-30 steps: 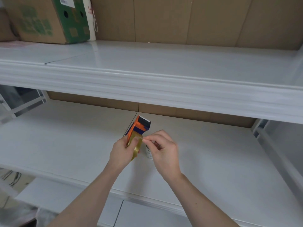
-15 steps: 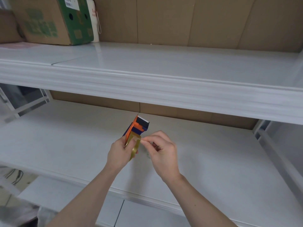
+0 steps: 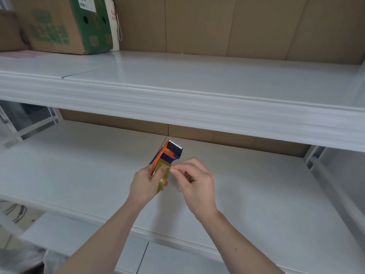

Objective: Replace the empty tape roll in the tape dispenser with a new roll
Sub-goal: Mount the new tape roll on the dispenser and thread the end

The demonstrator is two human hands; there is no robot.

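An orange and dark blue tape dispenser is held above the white middle shelf, its toothed blade pointing up and away. A yellowish clear tape roll sits in it, seen edge-on. My left hand grips the dispenser's body and the roll from the left. My right hand is just right of the roll, thumb and forefinger pinched at the roll's upper edge on the tape's end. A small whitish object on the shelf is mostly hidden behind my right hand.
The upper white shelf overhangs close above the hands. A brown and green cardboard box stands at its back left. Brown cardboard panels line the back. A lower shelf shows beneath my forearms.
Both hands and the dispenser stay in nearly the same spot. The right fingertips remain pinched at the roll's edge; the view has shifted slightly.
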